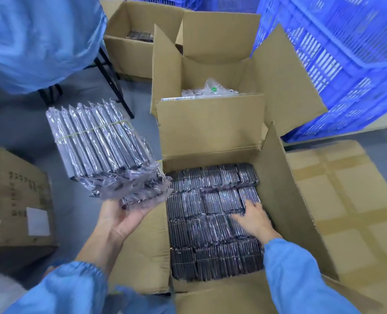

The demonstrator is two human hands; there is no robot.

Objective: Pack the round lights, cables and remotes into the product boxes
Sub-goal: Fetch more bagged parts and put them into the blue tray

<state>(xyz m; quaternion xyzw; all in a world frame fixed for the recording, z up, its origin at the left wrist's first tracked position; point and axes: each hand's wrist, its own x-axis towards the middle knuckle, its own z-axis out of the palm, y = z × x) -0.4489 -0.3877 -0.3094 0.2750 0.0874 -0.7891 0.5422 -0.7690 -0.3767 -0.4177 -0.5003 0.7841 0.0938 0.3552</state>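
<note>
- left hand (120, 219) is palm up under the near end of a bundle of bagged remotes (99, 150); the fingers are spread beneath the loose plastic and the thumb lies along the near edge, so the bundle rests on the hand and is not clamped.
- the bundle is held clear of the floor, just left of the open carton (285, 200), tilted away from the person; a thin yellow band circles it near its far end.
- right hand (252, 219) is inside the carton, palm down on the packed layer of remotes (210, 223); the fingers look extended and slightly apart, but blur hides whether any tip has hooked a pack.
- the carton holds dark, film-wrapped packs standing on edge in tight rows, filling it wall to wall.
- judgement on handling: the bundle looks rigid as a block yet only loosely bound; the film is slick and the bag ends are floppy, so a hold on plastic alone would likely slip. better purchase is under the block with a thumb over the top, near the band.
- judgement on weight: moderate for one hand; the unsupported far end may sag.
- a second open carton (210, 123) behind holds clear bagged items, contents unclear.
- blue crates (337, 64) stand at upper right, a sealed carton (13, 196) at left.
</note>
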